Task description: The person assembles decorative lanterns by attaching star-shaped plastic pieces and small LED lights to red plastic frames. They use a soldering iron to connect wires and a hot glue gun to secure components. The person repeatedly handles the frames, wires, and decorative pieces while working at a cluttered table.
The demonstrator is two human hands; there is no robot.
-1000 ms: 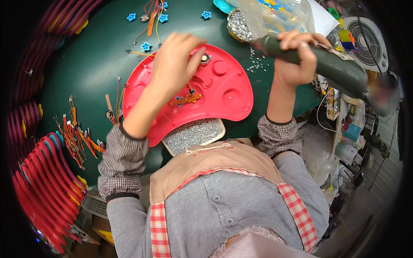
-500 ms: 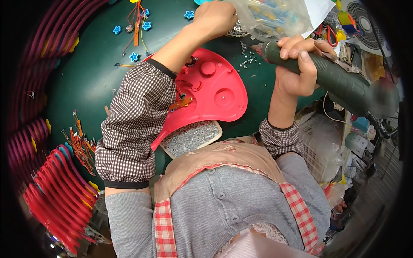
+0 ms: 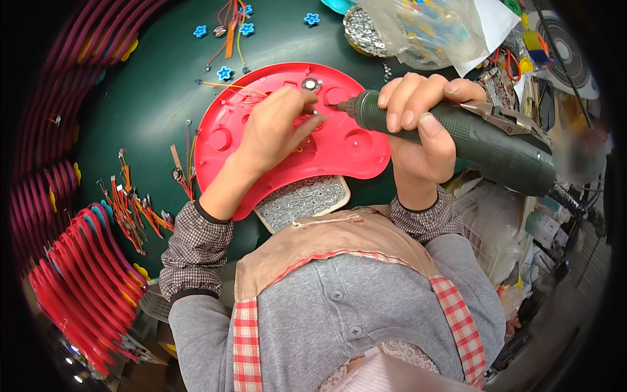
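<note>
My left hand (image 3: 275,125) is over a red curved plastic shell (image 3: 330,155), its thumb and forefinger pinching a small silvery screw (image 3: 316,113). Wrapped in my right hand (image 3: 421,121) is a dark green electric screwdriver (image 3: 480,144), its bit pointing left at the pinched fingertips, a short way apart from them. The shell lies on the green table with round recesses and posts facing up. Near its far edge sits a small round part (image 3: 311,85), and a yellow wire (image 3: 235,87) runs out beyond the rim. My left hand hides the shell's middle.
A shallow tray of metal bits (image 3: 304,201) lies under the shell's near edge. Farther off stand a bowl of small metal parts (image 3: 366,32) and a plastic bag (image 3: 424,36). Blue star pieces (image 3: 224,72), wired parts (image 3: 134,209) and stacked red shells (image 3: 91,281) are leftward.
My left hand has come back from the metal-parts bowl to above the shell, pinching a screw. The screwdriver has moved left and nearer, over the shell. The view has shifted slightly.
</note>
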